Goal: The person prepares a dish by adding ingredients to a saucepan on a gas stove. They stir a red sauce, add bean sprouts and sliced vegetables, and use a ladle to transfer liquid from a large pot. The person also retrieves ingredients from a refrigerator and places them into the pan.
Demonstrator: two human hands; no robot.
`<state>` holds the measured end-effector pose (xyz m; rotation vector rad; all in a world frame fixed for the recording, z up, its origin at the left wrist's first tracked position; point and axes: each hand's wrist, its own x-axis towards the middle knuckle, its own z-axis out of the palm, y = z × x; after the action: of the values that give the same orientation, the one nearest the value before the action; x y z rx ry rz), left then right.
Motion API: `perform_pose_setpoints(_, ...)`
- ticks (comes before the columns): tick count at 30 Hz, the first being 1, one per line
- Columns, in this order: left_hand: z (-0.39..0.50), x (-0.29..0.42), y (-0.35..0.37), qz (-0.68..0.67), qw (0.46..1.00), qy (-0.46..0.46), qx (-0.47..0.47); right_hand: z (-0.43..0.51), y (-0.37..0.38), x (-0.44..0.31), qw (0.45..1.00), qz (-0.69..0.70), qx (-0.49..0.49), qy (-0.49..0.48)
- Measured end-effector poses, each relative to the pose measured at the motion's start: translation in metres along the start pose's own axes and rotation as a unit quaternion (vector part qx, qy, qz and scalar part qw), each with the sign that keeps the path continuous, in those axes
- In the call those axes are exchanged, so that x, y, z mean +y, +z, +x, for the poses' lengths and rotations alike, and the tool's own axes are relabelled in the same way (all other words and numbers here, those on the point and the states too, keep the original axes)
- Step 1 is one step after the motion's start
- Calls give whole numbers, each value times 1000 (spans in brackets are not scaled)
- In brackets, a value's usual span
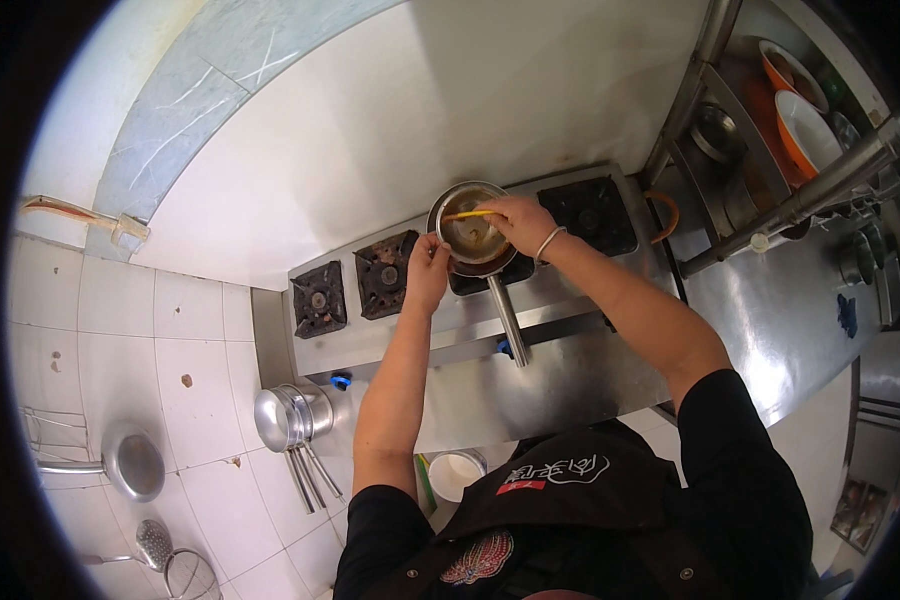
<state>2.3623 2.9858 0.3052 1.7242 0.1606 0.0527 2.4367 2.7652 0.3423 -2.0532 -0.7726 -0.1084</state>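
My left hand (429, 266) pinches the near-left rim of a shallow metal bowl (469, 253). The bowl overlaps a long-handled metal pan (506, 319) at the stove; whether it rests in the pan or is held just above it, I cannot tell. In my right hand (526, 223) is a slim yellow utensil (466, 214), its tip inside the bowl near the left wall. Its working end is too small to name. Brownish residue shows on the bowl's inner surface. The pan's handle points towards me, and neither hand touches it.
The gas stove (450, 330) has more burners (390, 276) on both sides of the pan. Stacked saucepans (292, 416) stand at its left front. Shelving with orange-rimmed bowls (806, 135) rises at right above a steel counter (757, 330). A white bucket (456, 474) sits below.
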Motion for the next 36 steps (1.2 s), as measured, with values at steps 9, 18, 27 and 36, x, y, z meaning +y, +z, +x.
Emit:
perform_pose_setpoints(9, -5, -2, 0, 159, 978, 135, 28, 7, -29, -20, 955, -247, -153, -58)
perform_pose_setpoints(18, -10, 18, 14, 290, 920, 248, 90, -9, -13, -22, 953, -267, -137, -45)
perform_pose_setpoints(27, -17, 32, 27, 342, 895, 262, 115, -5, -14, -18, 971, -229, -46, 45)
perform_pose_setpoints(36, -22, 11, 32, 322, 903, 254, 126, -8, 1, 21, 987, -16, -118, 108)
